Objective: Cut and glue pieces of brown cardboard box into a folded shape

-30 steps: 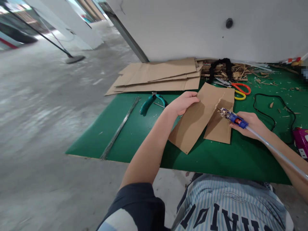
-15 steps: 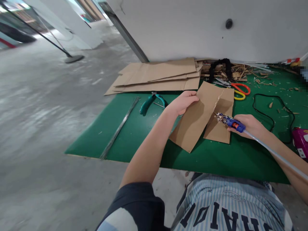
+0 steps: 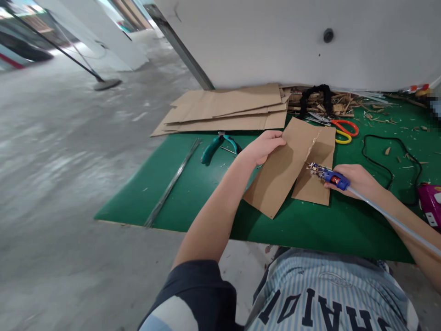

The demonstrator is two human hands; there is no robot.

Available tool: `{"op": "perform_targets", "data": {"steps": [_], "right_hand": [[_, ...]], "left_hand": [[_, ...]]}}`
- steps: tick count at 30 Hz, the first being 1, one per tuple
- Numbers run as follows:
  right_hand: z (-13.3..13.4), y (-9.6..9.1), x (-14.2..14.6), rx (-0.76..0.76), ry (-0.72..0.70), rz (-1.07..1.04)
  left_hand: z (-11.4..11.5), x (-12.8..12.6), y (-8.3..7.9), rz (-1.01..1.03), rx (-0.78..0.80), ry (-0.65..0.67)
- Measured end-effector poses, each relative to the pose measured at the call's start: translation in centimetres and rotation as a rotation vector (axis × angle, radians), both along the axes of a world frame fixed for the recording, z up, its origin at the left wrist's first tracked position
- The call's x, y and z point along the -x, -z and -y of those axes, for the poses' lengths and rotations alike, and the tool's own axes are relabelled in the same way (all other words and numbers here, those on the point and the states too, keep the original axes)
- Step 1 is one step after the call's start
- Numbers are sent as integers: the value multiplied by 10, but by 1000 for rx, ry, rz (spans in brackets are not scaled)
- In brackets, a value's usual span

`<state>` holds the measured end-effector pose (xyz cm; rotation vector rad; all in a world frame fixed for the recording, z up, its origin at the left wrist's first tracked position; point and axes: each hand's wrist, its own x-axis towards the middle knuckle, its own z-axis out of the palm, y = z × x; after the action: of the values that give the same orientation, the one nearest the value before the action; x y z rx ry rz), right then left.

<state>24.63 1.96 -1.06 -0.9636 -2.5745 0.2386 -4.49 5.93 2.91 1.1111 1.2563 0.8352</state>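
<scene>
My left hand [image 3: 267, 146] grips the left edge of a brown cardboard piece [image 3: 280, 172], which is tilted over the green tabletop. A line of glue runs along its right edge. Beneath and to the right lies a second cardboard piece [image 3: 312, 186], partly covered by the first. Closed around a blue hot glue gun [image 3: 332, 177] is my right hand [image 3: 358, 179]. The gun's nozzle, caked with bits of debris, is at the glued edge, and a long clear glue stick [image 3: 389, 214] sticks out of its back.
Stacked cardboard sheets [image 3: 227, 105] lie at the back. Teal pliers [image 3: 213, 148] and a bundle of thin wires [image 3: 174, 181] are on the left. Scissors [image 3: 344, 131], wood scraps [image 3: 344, 102], a black cord [image 3: 392, 138] and a magenta box [image 3: 430, 200] are behind and right.
The glue gun's nozzle has shifted very slightly down along the cardboard's edge. Both hands otherwise keep almost the same position and hold.
</scene>
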Motion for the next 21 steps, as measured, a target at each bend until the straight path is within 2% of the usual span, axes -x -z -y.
{"op": "perform_targets", "data": {"steps": [4, 9, 14, 21], "right_hand": [[2, -1, 2, 2, -16, 45], [6, -5, 4, 74, -51, 39], [3, 0, 3, 30, -18, -52], [4, -1, 5, 1, 16, -60]], "left_hand": [[0, -1, 0, 10, 6, -31], [2, -3, -3, 5, 12, -55], [2, -2, -4, 6, 6, -49], [1, -2, -2, 18, -4, -38]]}}
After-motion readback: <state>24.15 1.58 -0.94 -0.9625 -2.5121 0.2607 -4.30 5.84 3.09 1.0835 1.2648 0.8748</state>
